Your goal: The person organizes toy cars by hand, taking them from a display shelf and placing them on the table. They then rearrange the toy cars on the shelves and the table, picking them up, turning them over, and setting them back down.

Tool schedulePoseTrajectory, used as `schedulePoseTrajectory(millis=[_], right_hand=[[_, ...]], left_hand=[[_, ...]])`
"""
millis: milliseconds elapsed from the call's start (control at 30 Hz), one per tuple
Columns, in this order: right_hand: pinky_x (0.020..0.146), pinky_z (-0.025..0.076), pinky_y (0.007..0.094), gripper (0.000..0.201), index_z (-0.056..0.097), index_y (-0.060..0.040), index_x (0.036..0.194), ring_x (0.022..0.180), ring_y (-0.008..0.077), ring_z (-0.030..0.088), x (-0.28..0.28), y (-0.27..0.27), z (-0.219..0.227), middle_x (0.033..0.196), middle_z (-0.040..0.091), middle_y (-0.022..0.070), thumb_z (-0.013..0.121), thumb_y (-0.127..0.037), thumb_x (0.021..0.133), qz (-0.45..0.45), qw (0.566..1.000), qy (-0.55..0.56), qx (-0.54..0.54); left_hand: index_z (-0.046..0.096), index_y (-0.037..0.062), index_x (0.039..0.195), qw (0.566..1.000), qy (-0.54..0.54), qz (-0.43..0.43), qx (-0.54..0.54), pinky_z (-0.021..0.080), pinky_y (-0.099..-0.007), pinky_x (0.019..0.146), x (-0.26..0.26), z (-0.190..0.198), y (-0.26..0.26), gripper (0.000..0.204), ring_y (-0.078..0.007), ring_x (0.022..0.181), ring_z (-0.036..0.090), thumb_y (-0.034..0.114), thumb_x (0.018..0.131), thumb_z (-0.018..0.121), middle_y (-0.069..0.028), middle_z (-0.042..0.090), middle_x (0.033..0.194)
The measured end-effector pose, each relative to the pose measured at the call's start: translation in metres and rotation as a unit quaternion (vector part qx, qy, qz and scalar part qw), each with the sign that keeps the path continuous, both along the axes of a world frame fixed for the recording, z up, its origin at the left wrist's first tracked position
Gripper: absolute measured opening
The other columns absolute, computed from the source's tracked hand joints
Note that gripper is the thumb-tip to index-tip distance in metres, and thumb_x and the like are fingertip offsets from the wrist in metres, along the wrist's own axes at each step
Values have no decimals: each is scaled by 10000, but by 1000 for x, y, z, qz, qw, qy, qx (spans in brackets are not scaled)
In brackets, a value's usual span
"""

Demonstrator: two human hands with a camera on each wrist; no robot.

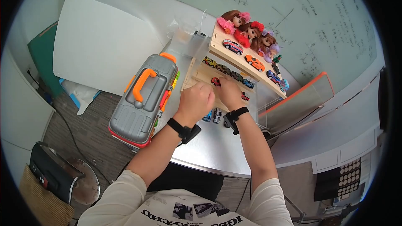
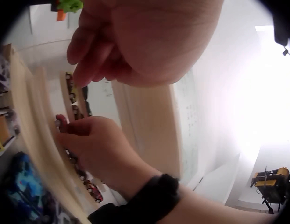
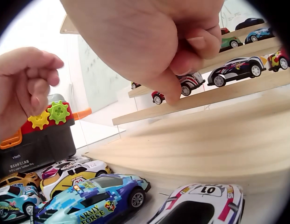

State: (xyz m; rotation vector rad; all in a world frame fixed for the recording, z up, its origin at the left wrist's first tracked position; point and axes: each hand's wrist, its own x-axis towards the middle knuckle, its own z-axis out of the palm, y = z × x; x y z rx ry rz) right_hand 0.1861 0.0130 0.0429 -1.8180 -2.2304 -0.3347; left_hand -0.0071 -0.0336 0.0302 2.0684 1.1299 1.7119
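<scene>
My right hand (image 1: 230, 95) reaches to a lower wooden tier of the shelf and pinches a small red toy car (image 1: 215, 81) at its left end. In the right wrist view the thumb lies across the side of this red and white car (image 3: 193, 83), its wheels close over the wooden ledge (image 3: 149, 110). A black and white toy car (image 3: 237, 71) stands beside it on that ledge. My left hand (image 1: 195, 104) hovers just left of the right one, fingers loosely curled with nothing in them. In the left wrist view, the right hand (image 2: 100, 140) appears below the left palm.
Three dolls (image 1: 251, 34) and several toy cars, including an orange one (image 1: 254, 63), stand on the top tier. A grey toolbox (image 1: 133, 115) with an orange handle is at the left. More cars, such as a blue camouflage one (image 3: 96, 198), sit below the shelf on the table (image 1: 209, 152).
</scene>
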Motion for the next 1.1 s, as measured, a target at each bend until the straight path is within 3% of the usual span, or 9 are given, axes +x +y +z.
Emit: schedulePoseTrajectory(millis=[167, 233, 300, 333, 400, 533, 667, 767, 1100], right_hand=[[795, 562, 499, 273, 668, 1, 1118, 941, 420, 681, -10, -31, 8, 1103, 662, 207, 700, -159, 899, 35, 997, 69, 16], [717, 541, 407, 270, 658, 24, 1136, 836, 331, 675, -9, -48, 4, 1070, 659, 200, 719, -105, 907, 107, 982, 141, 71], [659, 521, 358, 277, 648, 22, 1160, 766, 251, 657, -10, -74, 11, 1052, 655, 177, 716, -108, 924, 96, 972, 214, 30], [601, 501, 309, 285, 639, 20, 1183, 696, 172, 638, -12, -88, 15, 1033, 650, 153, 713, -111, 942, 85, 956, 282, -13], [605, 471, 255, 323, 621, 25, 1216, 681, 126, 611, -9, -106, 16, 976, 646, 118, 720, -125, 948, 64, 937, 343, -35], [538, 450, 259, 328, 610, 47, 1228, 579, 87, 581, 5, -120, 8, 881, 682, 71, 714, -112, 961, 19, 898, 433, -76], [532, 431, 245, 328, 611, 37, 1231, 561, 67, 557, 11, -140, 17, 830, 659, 35, 721, -98, 954, 37, 882, 466, -56], [525, 419, 241, 321, 613, 35, 1219, 550, 59, 540, 18, -150, 22, 853, 645, 37, 727, -95, 949, 40, 881, 468, -63], [540, 436, 246, 323, 629, 28, 1171, 582, 69, 555, 31, -179, 19, 903, 635, 64, 766, -110, 912, 61, 893, 442, -59]], left_hand=[[702, 29, 941, 995, -7, -52, 79, 534, -441, 669, -45, 58, -94, 127, -328, 723, 663, 32, 813, 708, -119, 690, 887], [707, 6, 1047, 989, 47, -1, 141, 529, -464, 889, -88, 60, -124, 276, -361, 969, 680, 51, 778, 751, -163, 701, 1086], [636, 4, 1271, 967, 161, 164, 110, 419, -535, 1090, -125, 47, -156, 569, -436, 1253, 560, 70, 729, 797, -252, 574, 1352], [636, 4, 1271, 966, 167, 161, 113, 419, -535, 1090, -137, 40, -160, 569, -436, 1253, 560, 70, 729, 797, -252, 574, 1352], [493, 6, 1458, 933, 206, 292, -40, 338, -575, 1139, -155, 31, -163, 830, -504, 1387, 391, 230, 743, 850, -326, 368, 1504], [335, 35, 1570, 961, 141, 188, -146, 351, -594, 1119, -167, 15, -150, 1026, -535, 1403, 322, 256, 723, 869, -357, 232, 1541], [340, 8, 1557, 956, 165, 188, -156, 381, -585, 1093, -158, 21, -126, 1024, -541, 1321, 401, 264, 724, 877, -369, 308, 1455], [365, -33, 1539, 946, 210, 198, -150, 482, -510, 1004, -151, 24, -96, 1022, -465, 1178, 544, 276, 724, 898, -323, 432, 1317], [353, -72, 1533, 930, 256, 186, -184, 536, -475, 866, -131, 35, -48, 1052, -463, 984, 614, 395, 766, 900, -334, 506, 1168]])
